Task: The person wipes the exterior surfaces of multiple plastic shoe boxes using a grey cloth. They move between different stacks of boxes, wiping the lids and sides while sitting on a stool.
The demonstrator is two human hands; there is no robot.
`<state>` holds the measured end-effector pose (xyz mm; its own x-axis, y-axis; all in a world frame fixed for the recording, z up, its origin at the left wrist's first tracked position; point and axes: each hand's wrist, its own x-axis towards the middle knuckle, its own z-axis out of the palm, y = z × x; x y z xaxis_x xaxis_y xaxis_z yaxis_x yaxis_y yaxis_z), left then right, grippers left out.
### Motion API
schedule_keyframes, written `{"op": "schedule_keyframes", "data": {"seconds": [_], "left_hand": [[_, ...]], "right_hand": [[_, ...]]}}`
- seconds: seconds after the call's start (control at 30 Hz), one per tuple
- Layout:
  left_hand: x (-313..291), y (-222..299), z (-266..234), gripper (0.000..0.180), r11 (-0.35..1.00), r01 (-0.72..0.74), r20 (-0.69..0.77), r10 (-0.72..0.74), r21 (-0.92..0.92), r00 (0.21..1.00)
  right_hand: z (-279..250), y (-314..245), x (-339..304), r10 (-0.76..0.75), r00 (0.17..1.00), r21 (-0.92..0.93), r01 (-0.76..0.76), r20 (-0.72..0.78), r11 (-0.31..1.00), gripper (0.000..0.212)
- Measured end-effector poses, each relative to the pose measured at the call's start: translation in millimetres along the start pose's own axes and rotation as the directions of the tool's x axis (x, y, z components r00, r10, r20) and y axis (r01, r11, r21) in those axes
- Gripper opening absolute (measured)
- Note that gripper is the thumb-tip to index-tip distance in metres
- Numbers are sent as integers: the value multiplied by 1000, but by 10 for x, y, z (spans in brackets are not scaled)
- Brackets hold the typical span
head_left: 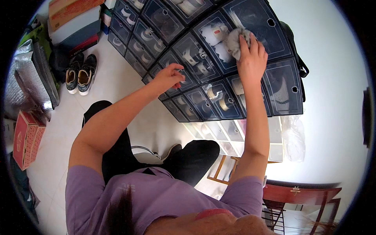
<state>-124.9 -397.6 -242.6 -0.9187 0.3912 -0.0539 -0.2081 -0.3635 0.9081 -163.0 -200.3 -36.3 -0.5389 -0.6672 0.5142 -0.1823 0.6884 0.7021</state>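
one grey fluffy bundle (pixel 235 42) is at the upper right part of a stack of dark shoe boxes (pixel 162 21), at the front of a box with two white shoes (pixel 213 34) just left of it. whether it is inside or against the front, i cannot tell. it is roundish, its long axis running roughly up and down the view; which end is its front is unclear, as fingers cover its right side. of the person's two hands, the right hand (pixel 252 58) grips the bundle, fingers laid over it and pointing up. the left hand (pixel 169 77) is near the lower boxes, fingers loosely bent and parted; whether it touches a front, i cannot tell. two black shoes (pixel 81 73) sit side by side on the floor (pixel 74 117), toes toward the person.
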Motion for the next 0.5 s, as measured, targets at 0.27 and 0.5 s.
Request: {"op": "schedule_keyframes", "data": {"seconds": [0.27, 0.5], "left_hand": [[108, -73, 41, 45, 1000, -3, -9, 3, -21, 1000], [127, -142, 29, 41, 998, 63, -24, -63, -10, 998]], "right_hand": [[195, -375, 874, -47, 995, 79, 54, -91, 995, 64], [233, -149, 278, -105, 994, 65, 104, 3, 992, 39]]}}
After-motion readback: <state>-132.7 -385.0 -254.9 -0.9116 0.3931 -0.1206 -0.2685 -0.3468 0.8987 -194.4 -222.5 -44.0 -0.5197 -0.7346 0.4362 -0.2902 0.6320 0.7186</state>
